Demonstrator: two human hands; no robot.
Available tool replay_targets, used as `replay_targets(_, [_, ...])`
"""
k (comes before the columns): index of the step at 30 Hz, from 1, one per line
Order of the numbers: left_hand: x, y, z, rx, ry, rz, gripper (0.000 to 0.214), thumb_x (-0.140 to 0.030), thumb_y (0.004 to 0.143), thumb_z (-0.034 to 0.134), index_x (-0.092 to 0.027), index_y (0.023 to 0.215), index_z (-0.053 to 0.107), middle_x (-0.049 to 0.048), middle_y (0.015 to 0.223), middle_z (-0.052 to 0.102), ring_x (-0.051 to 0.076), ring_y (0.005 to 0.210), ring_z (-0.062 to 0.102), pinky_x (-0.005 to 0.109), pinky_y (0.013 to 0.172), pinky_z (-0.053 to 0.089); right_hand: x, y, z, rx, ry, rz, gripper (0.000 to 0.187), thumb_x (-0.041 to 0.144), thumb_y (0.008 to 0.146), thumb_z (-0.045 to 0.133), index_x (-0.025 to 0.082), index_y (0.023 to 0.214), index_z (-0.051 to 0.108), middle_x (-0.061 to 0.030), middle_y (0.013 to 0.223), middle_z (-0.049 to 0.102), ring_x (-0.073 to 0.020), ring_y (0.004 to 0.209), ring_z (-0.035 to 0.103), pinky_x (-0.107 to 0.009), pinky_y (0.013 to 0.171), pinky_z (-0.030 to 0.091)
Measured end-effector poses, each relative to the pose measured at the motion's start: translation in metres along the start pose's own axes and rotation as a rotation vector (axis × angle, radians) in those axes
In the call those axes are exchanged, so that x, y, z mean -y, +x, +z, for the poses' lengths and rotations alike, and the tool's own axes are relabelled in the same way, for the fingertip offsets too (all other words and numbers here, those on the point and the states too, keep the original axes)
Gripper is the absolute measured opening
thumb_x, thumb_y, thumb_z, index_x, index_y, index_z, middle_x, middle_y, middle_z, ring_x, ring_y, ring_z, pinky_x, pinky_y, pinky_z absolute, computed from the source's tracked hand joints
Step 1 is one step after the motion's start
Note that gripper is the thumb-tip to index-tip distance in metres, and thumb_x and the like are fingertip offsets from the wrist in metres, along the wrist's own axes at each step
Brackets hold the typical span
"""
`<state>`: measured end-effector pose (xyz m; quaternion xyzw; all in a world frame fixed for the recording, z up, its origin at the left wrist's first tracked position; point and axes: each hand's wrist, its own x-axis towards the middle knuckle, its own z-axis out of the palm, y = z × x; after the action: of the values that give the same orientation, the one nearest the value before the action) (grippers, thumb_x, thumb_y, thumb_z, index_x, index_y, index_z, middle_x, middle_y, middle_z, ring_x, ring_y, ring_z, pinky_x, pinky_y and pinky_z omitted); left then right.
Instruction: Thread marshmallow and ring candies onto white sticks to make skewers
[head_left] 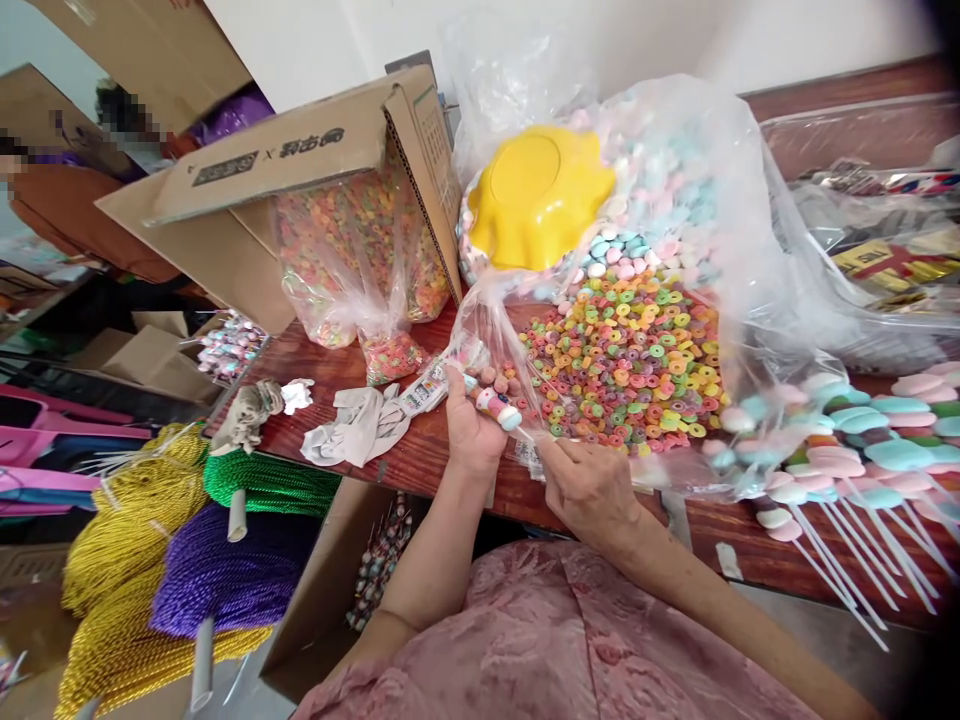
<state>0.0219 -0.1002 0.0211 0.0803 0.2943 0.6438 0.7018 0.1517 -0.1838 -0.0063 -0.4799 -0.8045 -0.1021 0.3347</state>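
My left hand (pixel 474 432) is closed around a candy skewer (pixel 495 408) of pink, white and pale blue pieces, its thumb pointing up. From the near end of the skewer a thin white stick runs to my right hand (pixel 592 490), whose fingers pinch it. Just beyond my hands lies a heap of colourful sugared ring candies (pixel 630 360) in an opened clear plastic bag. Pink, white and blue candies (pixel 660 180) fill the bag behind it, with a yellow scalloped bowl (pixel 544 195) upside down on top. Finished-looking candy skewers (pixel 862 440) lie to the right.
A cardboard box (pixel 262 150) holding bagged ring candies (pixel 352 240) stands at the back left. Crumpled pale gloves (pixel 360 420) lie on the red-brown table (pixel 405 460). Yellow, green and purple cord bundles (pixel 232 570) sit lower left. Another person (pixel 90 220) is at the far left.
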Motion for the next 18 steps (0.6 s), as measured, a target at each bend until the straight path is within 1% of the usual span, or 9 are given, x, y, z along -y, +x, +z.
replay_targets(3, [0.004, -0.006, 0.001, 0.036, 0.108, 0.081, 0.047, -0.062, 0.092, 0.047, -0.020, 0.071, 0.049, -0.0049, 0.061, 0.045, 0.008, 0.051, 0.046, 0.025, 0.065, 0.050, 0.000, -0.001, -0.001, 0.005, 0.013, 0.014, 0.022, 0.001, 0.078, 0.045, 0.018, 0.070, 0.056, 0.0003, 0.057, 0.054, -0.0128, 0.053, 0.044, -0.028, 0.055, 0.028])
replay_targets(5, [0.011, -0.011, 0.000, 0.078, 0.146, 0.080, 0.043, -0.061, 0.090, 0.051, -0.021, 0.076, 0.049, -0.0062, 0.060, 0.044, 0.008, 0.050, 0.046, 0.026, 0.065, 0.051, -0.001, -0.001, 0.001, 0.014, 0.035, 0.043, 0.022, 0.003, 0.081, 0.045, 0.018, 0.070, 0.056, -0.0001, 0.058, 0.055, -0.0124, 0.052, 0.045, -0.028, 0.054, 0.028])
replay_targets(8, [0.024, -0.020, -0.003, 0.154, 0.170, 0.019, 0.039, -0.059, 0.090, 0.053, -0.022, 0.080, 0.049, -0.0064, 0.061, 0.045, 0.008, 0.051, 0.048, 0.026, 0.067, 0.051, -0.003, 0.002, 0.005, -0.001, 0.089, 0.087, 0.022, 0.006, 0.086, 0.045, 0.018, 0.070, 0.056, -0.0012, 0.059, 0.058, -0.0125, 0.053, 0.049, -0.028, 0.054, 0.029])
replay_targets(11, [0.035, -0.026, -0.007, 0.163, 0.211, -0.070, 0.045, -0.061, 0.091, 0.050, -0.019, 0.073, 0.049, -0.0049, 0.060, 0.047, 0.008, 0.053, 0.050, 0.026, 0.071, 0.052, -0.005, 0.006, 0.009, -0.006, 0.149, 0.122, 0.026, 0.010, 0.091, 0.044, 0.018, 0.069, 0.056, -0.0026, 0.060, 0.060, -0.0129, 0.055, 0.052, -0.027, 0.054, 0.030])
replay_targets(13, [0.038, -0.029, -0.009, 0.163, 0.246, -0.103, 0.050, -0.064, 0.089, 0.050, -0.018, 0.070, 0.050, -0.0027, 0.063, 0.051, 0.010, 0.060, 0.055, 0.027, 0.075, 0.052, -0.007, 0.008, 0.010, -0.011, 0.216, 0.162, 0.026, 0.011, 0.091, 0.044, 0.019, 0.069, 0.055, -0.0024, 0.061, 0.062, -0.0126, 0.055, 0.053, -0.026, 0.055, 0.032])
replay_targets(14, [0.039, -0.030, -0.009, 0.175, 0.255, -0.098, 0.047, -0.064, 0.087, 0.054, -0.019, 0.073, 0.054, -0.0017, 0.066, 0.054, 0.012, 0.066, 0.059, 0.028, 0.077, 0.052, -0.009, 0.009, 0.010, -0.026, 0.248, 0.188, 0.026, 0.011, 0.091, 0.043, 0.019, 0.069, 0.055, -0.0018, 0.061, 0.062, -0.0121, 0.054, 0.052, -0.026, 0.054, 0.032])
replay_targets(16, [0.041, -0.033, -0.010, 0.213, 0.264, -0.068, 0.036, -0.056, 0.083, 0.067, -0.021, 0.086, 0.060, -0.0007, 0.076, 0.062, 0.014, 0.078, 0.064, 0.029, 0.083, 0.052, -0.011, 0.010, 0.010, -0.073, 0.276, 0.235, 0.025, 0.011, 0.091, 0.044, 0.019, 0.070, 0.056, -0.0007, 0.062, 0.062, -0.0111, 0.053, 0.052, -0.025, 0.054, 0.032])
replay_targets(18, [0.046, -0.037, -0.011, 0.245, 0.293, -0.067, 0.030, -0.047, 0.079, 0.073, -0.022, 0.093, 0.063, 0.0001, 0.083, 0.067, 0.016, 0.088, 0.066, 0.030, 0.087, 0.051, -0.011, 0.010, 0.011, -0.118, 0.239, 0.244, 0.026, 0.012, 0.091, 0.044, 0.019, 0.069, 0.056, -0.0004, 0.061, 0.062, -0.0110, 0.052, 0.051, -0.025, 0.054, 0.032])
